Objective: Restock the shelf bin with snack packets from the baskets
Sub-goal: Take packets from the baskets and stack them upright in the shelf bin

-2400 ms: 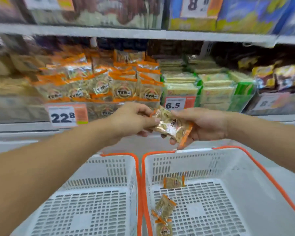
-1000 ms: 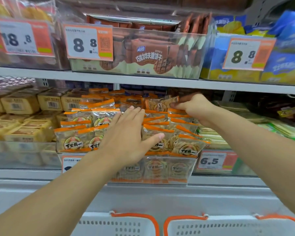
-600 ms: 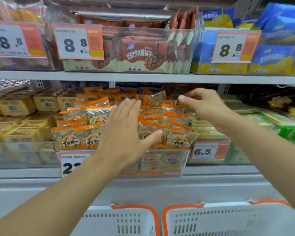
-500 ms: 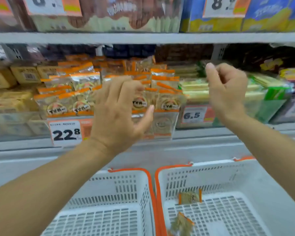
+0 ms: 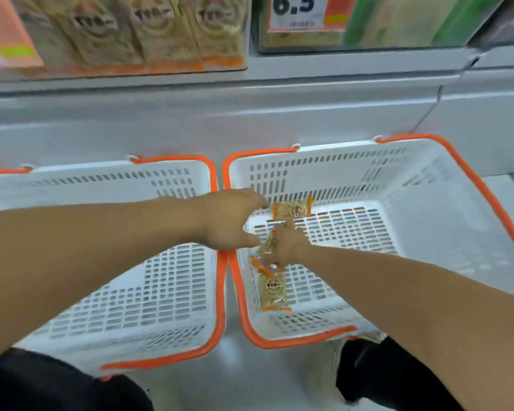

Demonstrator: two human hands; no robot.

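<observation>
I have both hands down inside the right basket [image 5: 428, 221], the white one with the orange rim, set just beside the left basket [image 5: 125, 292] on the floor below the shelf. What the next grab turns on is the far packet [image 5: 292, 209]. It leans against the basket's back wall with its long axis running left to right, and it lies just ahead of my left hand [image 5: 229, 221], whose fingertips reach almost to its left end. I cannot tell whether they touch it. Those fingers look stretched out and hold nothing. So the left hand is the nearer one for that packet, and I judge a short push forward and a pinch on its near end would take it.

My right hand [image 5: 285, 247] sits lower, fingers curled around a middle packet [image 5: 266, 247], which shows only as a crinkled strip between the two hands. The grip itself is partly hidden.

A third packet [image 5: 272, 290] lies flat on the basket floor, just behind my right hand, long axis pointing toward me.

The packets are small clear pouches with orange ends and a round label, pale snack inside. The same kind stand in the shelf bin [image 5: 137, 31] up at top left. The left basket shows none.
</observation>
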